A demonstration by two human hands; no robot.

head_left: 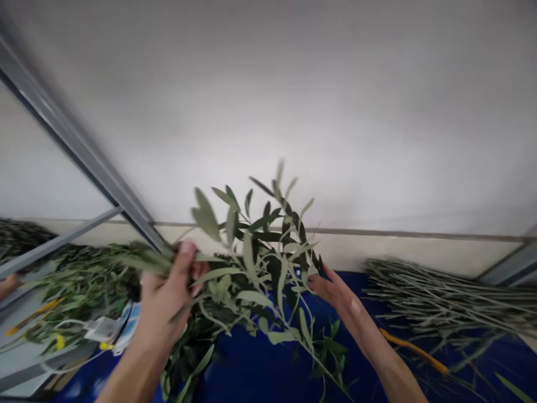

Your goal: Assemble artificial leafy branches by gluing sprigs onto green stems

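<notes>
Leafy olive branches [251,263] with narrow grey-green leaves spread across the middle of the head view. My left hand [170,291] is closed around the bunch near its left end, and more leaves stick out past the thumb. On the other side my right hand [335,291] reaches in against the leaves, its visible fingers stretched out and apart. Some of its fingertips are hidden behind the foliage. A long thin stem runs down from the bunch toward the bottom, left of my right forearm. More leafy sprigs [188,358] lie below my left hand.
Blue tabletop [251,369] lies below. At right are a pile of thin stems [440,302] and an orange stick-like item [415,350]. At left are a leaf heap [88,280], a white plug [100,329] with cables, a metal frame [88,145] and another person's hand [8,285].
</notes>
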